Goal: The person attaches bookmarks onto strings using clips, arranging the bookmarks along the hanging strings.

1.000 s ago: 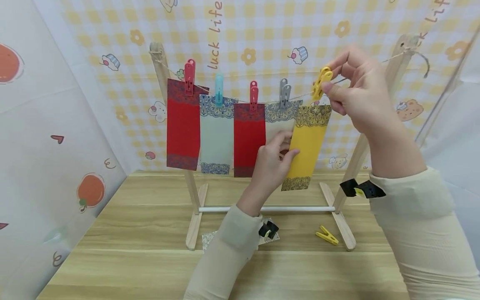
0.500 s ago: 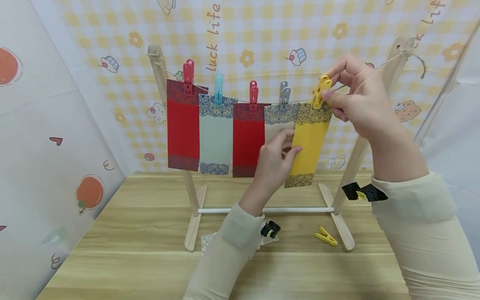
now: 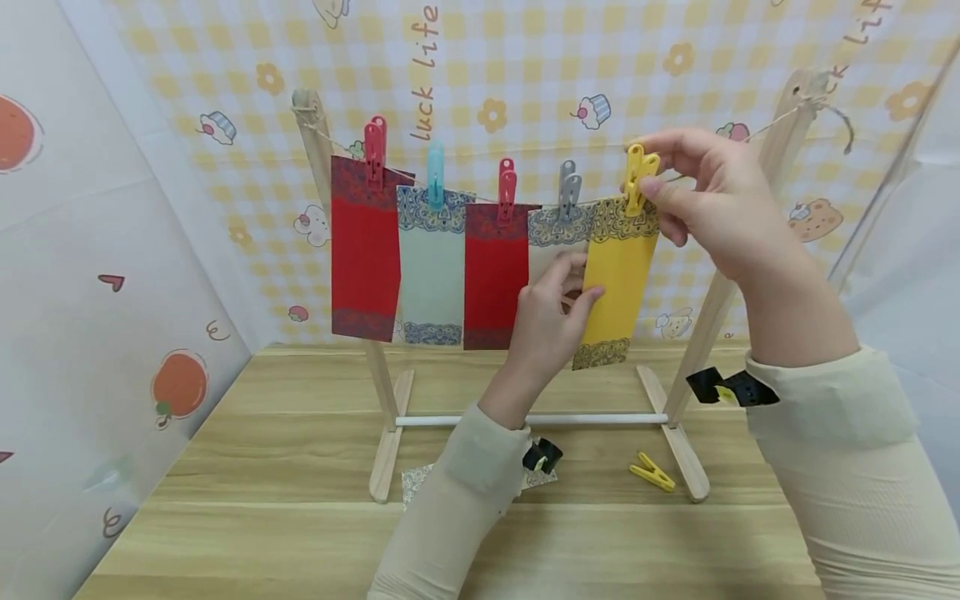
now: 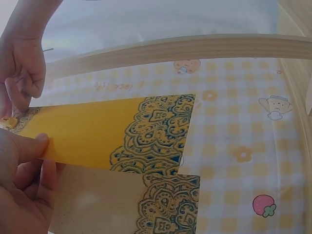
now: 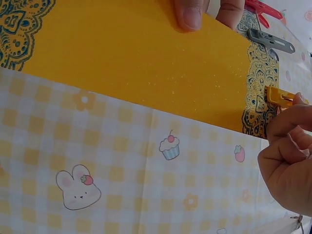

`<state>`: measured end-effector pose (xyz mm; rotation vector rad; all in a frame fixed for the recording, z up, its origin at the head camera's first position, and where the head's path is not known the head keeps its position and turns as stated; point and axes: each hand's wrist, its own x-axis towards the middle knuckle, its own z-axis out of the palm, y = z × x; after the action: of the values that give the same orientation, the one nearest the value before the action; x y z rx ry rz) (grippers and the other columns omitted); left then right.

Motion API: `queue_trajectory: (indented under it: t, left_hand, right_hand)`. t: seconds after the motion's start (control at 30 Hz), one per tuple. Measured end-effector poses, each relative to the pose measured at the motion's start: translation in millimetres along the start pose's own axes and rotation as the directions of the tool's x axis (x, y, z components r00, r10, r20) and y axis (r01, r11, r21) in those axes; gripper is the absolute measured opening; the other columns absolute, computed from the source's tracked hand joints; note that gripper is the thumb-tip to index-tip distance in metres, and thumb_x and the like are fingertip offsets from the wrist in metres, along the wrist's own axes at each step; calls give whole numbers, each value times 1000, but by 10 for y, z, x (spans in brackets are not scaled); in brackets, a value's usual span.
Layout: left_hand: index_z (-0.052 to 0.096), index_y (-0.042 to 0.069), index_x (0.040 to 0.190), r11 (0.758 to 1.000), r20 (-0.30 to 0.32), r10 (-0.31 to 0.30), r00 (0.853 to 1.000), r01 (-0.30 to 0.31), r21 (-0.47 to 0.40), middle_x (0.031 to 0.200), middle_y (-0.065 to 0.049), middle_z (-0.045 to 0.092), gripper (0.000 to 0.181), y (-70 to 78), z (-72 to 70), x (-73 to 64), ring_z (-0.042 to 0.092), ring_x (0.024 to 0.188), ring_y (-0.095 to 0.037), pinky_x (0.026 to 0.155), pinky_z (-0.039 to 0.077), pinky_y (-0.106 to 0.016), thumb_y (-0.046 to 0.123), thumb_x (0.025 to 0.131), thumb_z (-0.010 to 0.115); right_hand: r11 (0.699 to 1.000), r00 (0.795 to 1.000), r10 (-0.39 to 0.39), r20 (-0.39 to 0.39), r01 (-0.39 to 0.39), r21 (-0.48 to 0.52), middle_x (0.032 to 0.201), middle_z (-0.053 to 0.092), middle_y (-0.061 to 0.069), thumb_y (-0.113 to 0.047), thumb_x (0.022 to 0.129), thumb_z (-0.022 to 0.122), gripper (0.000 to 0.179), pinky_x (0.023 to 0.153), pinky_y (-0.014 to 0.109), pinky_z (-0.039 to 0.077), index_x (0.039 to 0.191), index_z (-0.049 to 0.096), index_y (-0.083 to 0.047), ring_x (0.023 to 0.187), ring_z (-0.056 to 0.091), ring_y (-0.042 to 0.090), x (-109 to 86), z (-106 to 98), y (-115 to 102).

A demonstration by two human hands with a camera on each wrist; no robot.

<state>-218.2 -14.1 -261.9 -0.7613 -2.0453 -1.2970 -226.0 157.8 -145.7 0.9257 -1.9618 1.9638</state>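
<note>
A yellow card [image 3: 618,275] with patterned bands hangs at the right end of the row, slightly tilted. My left hand [image 3: 551,321] pinches its left edge between thumb and fingers; in the left wrist view the thumb [image 4: 36,146] lies on its face. My right hand [image 3: 716,196] holds a yellow clothespin [image 3: 640,182], whose jaws sit over the card's top edge at the string. The right wrist view also has this clothespin [image 5: 280,96] on the patterned band. Beside the yellow card a cream card [image 4: 97,200] hangs from a grey clothespin [image 3: 568,193], partly behind my left hand.
Two red cards [image 3: 365,258] and a pale green card [image 3: 431,279] hang further left from red and blue clothespins. The string runs between wooden posts [image 3: 712,325]. Another yellow clothespin [image 3: 652,473] lies on the table [image 3: 300,533]. Patterned paper [image 3: 416,485] lies partly under the left sleeve.
The yellow card has risen to the string. My right hand has lowered the yellow clothespin onto its top edge, while my left hand keeps its pinch on the card.
</note>
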Motion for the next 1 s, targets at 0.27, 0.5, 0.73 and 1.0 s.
queue_trajectory:
  t: [0.27, 0.5, 0.73, 1.0]
  left_hand:
    - [60, 0, 121, 999, 16, -41, 999, 41, -25, 105, -13, 76, 31, -30, -10, -43, 72, 88, -17, 68, 53, -13, 9, 92, 70]
    - [61, -1, 119, 999, 25, -48, 999, 48, -2, 103, -14, 76, 30, -81, -19, -98, 73, 88, -19, 66, 52, -12, 9, 92, 70]
    - [63, 2, 115, 998, 41, -65, 997, 64, 27, 101, -12, 77, 25, -99, -14, -141, 73, 87, -18, 65, 52, -12, 10, 92, 70]
    - [65, 4, 113, 993, 86, -112, 990, 109, 40, 102, -10, 76, 22, -100, -56, -203, 73, 90, -16, 67, 53, -13, 10, 93, 69]
  right_hand:
    - [999, 999, 32, -34, -32, -17, 87, 70, 5, 0, 92, 67, 30, 39, 24, 33, 121, 66, -4, 40, 49, 18, -26, -7, 9]
    - [1000, 999, 25, -34, -25, -1, 89, 72, 5, 0, 91, 68, 31, 40, 22, 36, 121, 66, -4, 43, 54, 18, -27, 12, 7]
    - [1000, 999, 27, -32, -27, -9, 91, 72, 4, -1, 90, 69, 32, 39, 21, 28, 122, 66, -4, 45, 58, 17, -19, -8, -33]
    - [1000, 999, -4, -51, 4, 0, 99, 73, 4, -1, 89, 71, 32, 47, 21, 37, 121, 68, -4, 47, 62, 18, -28, -6, -53]
